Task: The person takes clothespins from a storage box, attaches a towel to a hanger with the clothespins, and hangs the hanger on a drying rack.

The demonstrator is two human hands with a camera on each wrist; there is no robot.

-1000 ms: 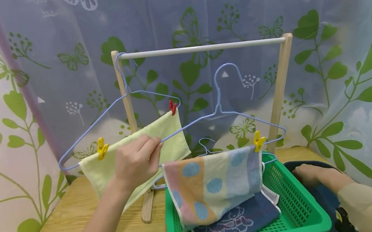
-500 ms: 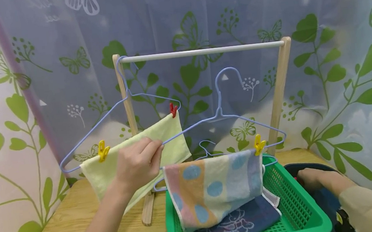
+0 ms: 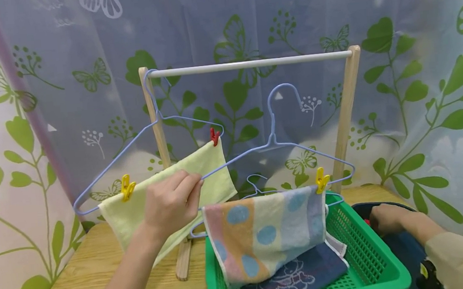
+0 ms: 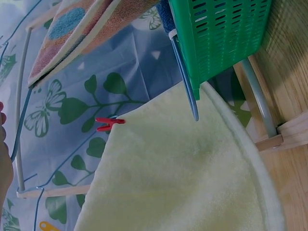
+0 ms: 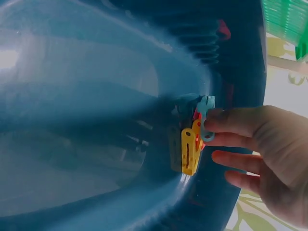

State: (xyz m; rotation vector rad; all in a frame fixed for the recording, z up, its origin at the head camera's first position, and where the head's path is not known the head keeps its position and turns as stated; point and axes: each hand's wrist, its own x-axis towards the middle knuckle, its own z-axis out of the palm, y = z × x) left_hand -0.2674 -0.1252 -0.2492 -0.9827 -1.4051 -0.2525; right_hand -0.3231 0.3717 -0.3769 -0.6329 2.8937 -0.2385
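Note:
My left hand (image 3: 174, 201) grips the left arm of a blue clothes hanger (image 3: 273, 143) in the head view. From it hangs a striped towel with blue dots (image 3: 265, 234), held near its right corner by a yellow clothespin (image 3: 322, 180); my hand hides part of the hanger's left end. In the left wrist view only a sliver of this hand shows. My right hand (image 5: 269, 154) reaches into a dark blue basin (image 5: 96, 110). Its thumb and index finger pinch a teal clothespin (image 5: 207, 108) beside yellow and red clothespins (image 5: 189, 151).
A pale yellow cloth (image 3: 213, 169) hangs from another hanger (image 3: 157, 116) on the rack's white rod (image 3: 249, 64), with red and yellow clothespins. The green basket (image 3: 376, 251) beneath the towel holds a navy cloth (image 3: 298, 273). Another hanger (image 3: 256, 186) stands behind the towel.
My right hand shifts slightly within the basin, and something red comes into view beside its fingers. The left hand, hanger and towel stay nearly still; the whole view tilts a little.

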